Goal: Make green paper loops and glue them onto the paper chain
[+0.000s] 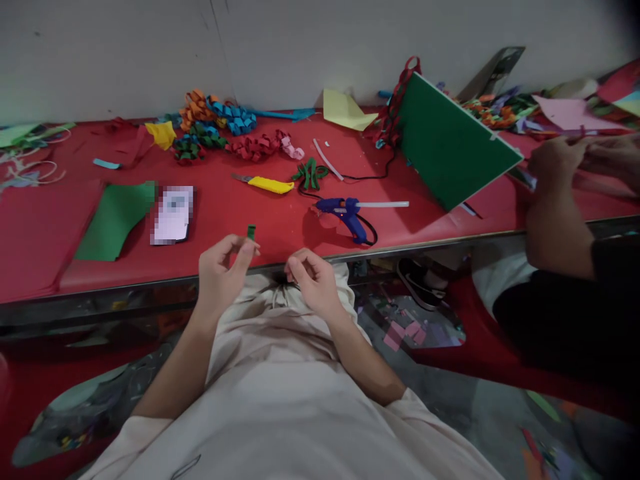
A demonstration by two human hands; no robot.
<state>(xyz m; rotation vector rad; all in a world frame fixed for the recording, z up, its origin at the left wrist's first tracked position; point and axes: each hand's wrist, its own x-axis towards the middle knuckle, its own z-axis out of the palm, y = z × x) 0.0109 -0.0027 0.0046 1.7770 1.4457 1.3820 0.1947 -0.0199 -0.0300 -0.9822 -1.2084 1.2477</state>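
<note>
Between the thumb and fingers of my left hand is a small green paper strip, its end folded over, at the table's front edge. My right hand is closed with curled fingers just in front of the edge; whatever it may hold is hidden. Beyond it lies a blue glue gun with a clear glue stick poking out of its back. A small bunch of green paper loops rests behind the gun. To its left is a yellow utility knife with its blade out.
A phone and green paper lie left on the red table. Curled paper chains sit at the back. A green board leans at right, beside another person's hands. Paper scraps litter the floor.
</note>
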